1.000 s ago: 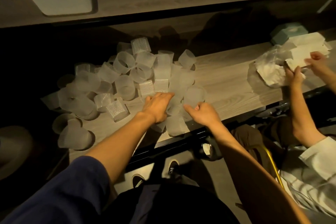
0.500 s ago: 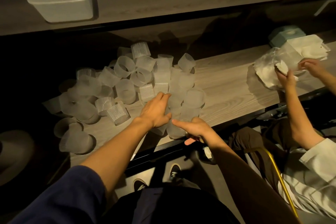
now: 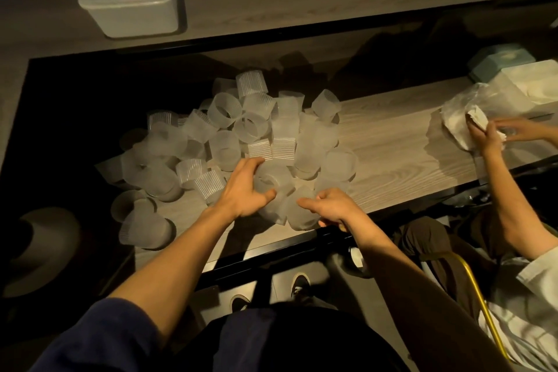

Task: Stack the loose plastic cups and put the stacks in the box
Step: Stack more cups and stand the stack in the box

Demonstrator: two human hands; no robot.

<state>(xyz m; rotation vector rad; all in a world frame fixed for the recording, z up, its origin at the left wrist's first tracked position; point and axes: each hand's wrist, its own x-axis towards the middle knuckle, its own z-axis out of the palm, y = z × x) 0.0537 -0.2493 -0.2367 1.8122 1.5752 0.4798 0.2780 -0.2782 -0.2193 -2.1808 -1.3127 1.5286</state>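
Curling round a frosted cup [image 3: 273, 181] that lies on its side at the near edge of the heap, the left hand [image 3: 243, 187] has its fingers spread over the cup's far side and its thumb hooked against the near side, so the cup sits clamped between them. Just to the right, the right hand [image 3: 333, 208] lies on top of a second cup [image 3: 297, 216] close to the near edge of the table [image 3: 392, 145]. Its index finger reaches straight out to the left across that cup while the other fingers are tucked under, and whether it truly grips the cup cannot be told. The pile of loose cups [image 3: 229, 130], some ribbed and some smooth, sprawls over the left part of the table, with cups tipped every way and a few strays at the near left. The box [image 3: 126, 9], pale plastic with an open top, stands well apart on the higher shelf [image 3: 302, 3] at the far left. At the right end of the table a second person's hands [image 3: 489, 139] are busy with crumpled white wrapping [image 3: 453, 118].
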